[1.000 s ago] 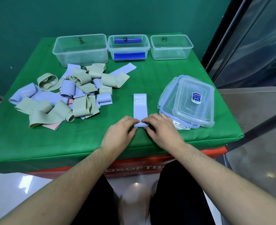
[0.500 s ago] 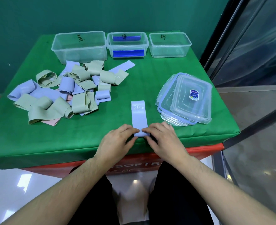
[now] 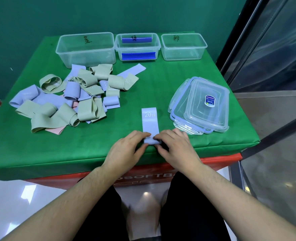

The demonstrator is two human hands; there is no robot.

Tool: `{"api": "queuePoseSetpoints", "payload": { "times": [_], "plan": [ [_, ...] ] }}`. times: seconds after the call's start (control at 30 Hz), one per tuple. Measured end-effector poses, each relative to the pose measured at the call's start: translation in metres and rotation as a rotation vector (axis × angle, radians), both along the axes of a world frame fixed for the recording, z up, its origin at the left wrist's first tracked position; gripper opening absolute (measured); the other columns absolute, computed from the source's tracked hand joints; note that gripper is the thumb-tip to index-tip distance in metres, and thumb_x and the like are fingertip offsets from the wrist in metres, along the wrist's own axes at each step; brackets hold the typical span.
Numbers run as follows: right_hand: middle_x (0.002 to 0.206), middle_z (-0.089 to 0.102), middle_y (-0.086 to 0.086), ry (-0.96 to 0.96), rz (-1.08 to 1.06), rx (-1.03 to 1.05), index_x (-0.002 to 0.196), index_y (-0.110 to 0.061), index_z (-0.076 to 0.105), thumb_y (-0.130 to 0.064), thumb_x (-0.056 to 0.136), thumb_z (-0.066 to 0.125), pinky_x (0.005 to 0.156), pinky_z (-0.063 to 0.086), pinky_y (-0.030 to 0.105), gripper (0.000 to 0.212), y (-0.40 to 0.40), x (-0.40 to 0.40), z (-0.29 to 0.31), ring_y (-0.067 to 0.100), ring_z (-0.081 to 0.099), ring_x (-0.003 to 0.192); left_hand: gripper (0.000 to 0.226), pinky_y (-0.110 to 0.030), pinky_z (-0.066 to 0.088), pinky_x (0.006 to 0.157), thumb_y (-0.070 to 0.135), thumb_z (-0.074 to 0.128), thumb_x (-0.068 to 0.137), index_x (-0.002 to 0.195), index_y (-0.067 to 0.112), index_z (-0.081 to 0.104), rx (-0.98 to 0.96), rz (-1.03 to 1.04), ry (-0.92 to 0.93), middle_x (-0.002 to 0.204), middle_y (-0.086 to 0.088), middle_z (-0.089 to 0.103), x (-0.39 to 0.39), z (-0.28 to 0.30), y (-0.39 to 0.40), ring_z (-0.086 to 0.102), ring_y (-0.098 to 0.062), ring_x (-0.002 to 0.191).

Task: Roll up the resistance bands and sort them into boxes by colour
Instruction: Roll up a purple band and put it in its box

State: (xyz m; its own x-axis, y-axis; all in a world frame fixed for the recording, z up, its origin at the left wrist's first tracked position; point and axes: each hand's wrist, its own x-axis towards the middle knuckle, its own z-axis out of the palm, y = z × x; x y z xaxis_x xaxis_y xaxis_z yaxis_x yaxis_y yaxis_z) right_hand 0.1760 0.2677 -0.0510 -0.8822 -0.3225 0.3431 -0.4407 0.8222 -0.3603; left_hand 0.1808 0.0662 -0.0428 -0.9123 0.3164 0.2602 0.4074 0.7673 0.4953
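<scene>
lid stack [image 3: 203, 108] right of blue band [image 3: 149, 121], band pile [image 3: 70, 100] left

Bare green table [image 3: 161, 87] is lying open up the frame's centre before me; band pile [image 3: 70, 98] is crowding left, stacked lids [image 3: 203, 108] right.

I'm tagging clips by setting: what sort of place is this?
Probably a staged indoor sorting station, not a home: a table draped in green cloth, three hand-labelled clear boxes in a row, and a plain green wall behind.
</scene>
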Motion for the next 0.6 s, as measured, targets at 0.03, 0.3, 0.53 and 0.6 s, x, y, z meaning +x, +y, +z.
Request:
{"api": "queuePoseSetpoints", "payload": {
  "times": [0.03, 0.3, 0.53, 0.6],
  "plan": [
    [0.101, 0.063, -0.014, -0.005, -0.002, -0.009, 0.106, -0.029, 0.066, -0.039, 0.087, 0.052, 0.075, 0.028, 0.030, 0.025, 0.000, -0.001, 0.000, 0.018, 0.052, 0.089, 0.023, -0.025, 0.042, 0.061, 0.031, 0.062, 0.095, 0.117, 0.026, 0.063, 0.010, 0.001, -0.002, 0.112, 0.015, 0.060, 0.000, 0.000, 0.000, 0.043, -0.004, 0.072],
    [0.105, 0.060, -0.012, -0.003, -0.025, 0.000, 0.110, -0.027, 0.068, -0.036, 0.087, 0.061, 0.078, 0.027, 0.028, 0.026, -0.002, -0.006, -0.001, 0.018, 0.048, 0.094, 0.022, -0.027, 0.047, 0.064, 0.029, 0.064, 0.094, 0.115, 0.022, 0.067, 0.015, 0.035, -0.004, 0.113, 0.014, 0.060, -0.002, -0.002, 0.001, 0.049, -0.010, 0.079],
    [0.104, 0.063, -0.013, 0.007, -0.025, -0.015, 0.110, -0.028, 0.068, -0.029, 0.087, 0.066, 0.077, 0.032, 0.032, 0.023, -0.004, -0.006, 0.001, 0.018, 0.050, 0.094, 0.027, -0.025, 0.041, 0.069, 0.033, 0.061, 0.096, 0.121, 0.025, 0.066, 0.019, 0.019, -0.081, 0.114, 0.014, 0.059, -0.012, 0.001, -0.002, 0.038, 0.001, 0.079],
    [0.104, 0.063, -0.012, -0.015, -0.024, -0.018, 0.111, -0.027, 0.068, -0.030, 0.088, 0.064, 0.078, 0.030, 0.031, 0.024, -0.004, -0.008, 0.002, 0.017, 0.048, 0.095, 0.026, -0.026, 0.043, 0.067, 0.031, 0.062, 0.095, 0.121, 0.025, 0.065, 0.016, 0.005, -0.064, 0.116, 0.014, 0.057, -0.011, 0.002, -0.002, 0.038, 0.001, 0.076]
  ]
}}
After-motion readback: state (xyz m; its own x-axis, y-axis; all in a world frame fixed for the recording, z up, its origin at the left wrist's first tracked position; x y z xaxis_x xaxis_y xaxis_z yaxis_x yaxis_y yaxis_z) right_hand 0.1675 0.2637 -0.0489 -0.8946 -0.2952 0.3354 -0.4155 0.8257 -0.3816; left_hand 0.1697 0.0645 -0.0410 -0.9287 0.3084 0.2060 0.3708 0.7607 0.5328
